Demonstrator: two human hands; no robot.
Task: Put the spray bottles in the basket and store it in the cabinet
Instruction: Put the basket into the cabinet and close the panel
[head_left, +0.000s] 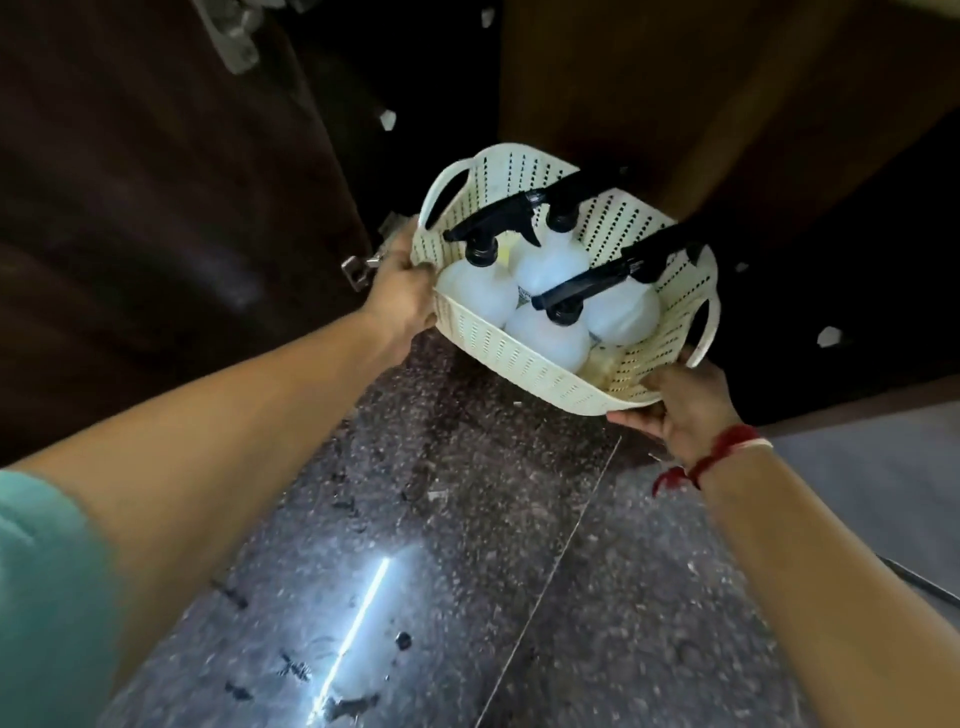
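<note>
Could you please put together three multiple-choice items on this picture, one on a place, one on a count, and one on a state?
1. Where is the basket?
A. Held above the floor, at the dark cabinet opening
B. Resting on a shelf
C. Upside down on the floor

2. How many spray bottles are in it?
A. One
B. Four
C. Seven

3. How is the basket held?
A. By one hand
B. By both hands at opposite sides
C. By nobody

Answers:
1 A: speckled floor shows beneath it, and the cabinet stands behind.
2 B: four white bodies show, such as the near bottle.
3 B: the left hand and the right hand each have a grip on the rim.
</note>
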